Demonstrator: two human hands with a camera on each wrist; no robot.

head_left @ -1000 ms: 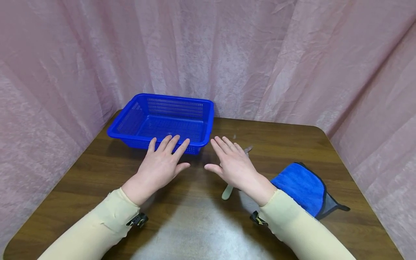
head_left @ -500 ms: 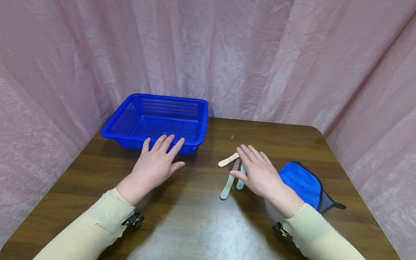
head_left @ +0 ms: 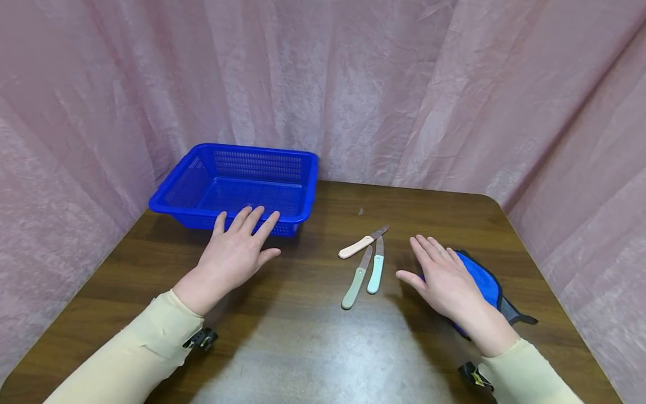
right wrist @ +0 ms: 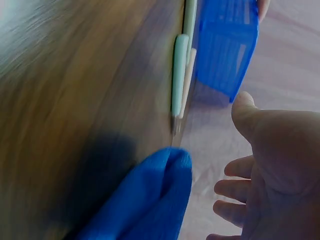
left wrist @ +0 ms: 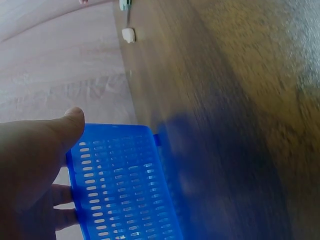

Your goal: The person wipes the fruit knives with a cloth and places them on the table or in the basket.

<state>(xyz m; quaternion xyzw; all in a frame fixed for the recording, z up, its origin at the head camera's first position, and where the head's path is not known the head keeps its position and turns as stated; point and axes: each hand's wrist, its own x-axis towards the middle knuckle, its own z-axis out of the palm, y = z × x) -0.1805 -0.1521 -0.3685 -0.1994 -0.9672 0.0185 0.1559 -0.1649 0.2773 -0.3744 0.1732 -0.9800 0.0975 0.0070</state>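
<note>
My left hand (head_left: pixel 232 258) is flat with spread fingers, its fingertips overlapping the front rim of a blue plastic basket (head_left: pixel 257 167) in the head view. In the left wrist view, the thumb (left wrist: pixel 70 127) shows right by the basket rim. My right hand (head_left: pixel 449 280) is held over a folded blue cloth (head_left: pixel 487 283) with grey backing and black edging, fingers extended and holding nothing. Between the hands lie three small knives: one with a pale pink handle (head_left: pixel 355 247), one with a sage green handle (head_left: pixel 354 289), one with a mint handle (head_left: pixel 375 275). Their blades point away and converge.
A brown wood-grain table (head_left: pixel 303 348) carries everything, with bright glare near its front. Pink curtains (head_left: pixel 383 90) close in the back and sides. A black wrist camera (head_left: pixel 202 339) sits below the left sleeve, another (head_left: pixel 475 376) below the right.
My right hand has moved right, from above the knives to above the cloth, uncovering all three knives. My left hand and the basket have shifted slightly left.
</note>
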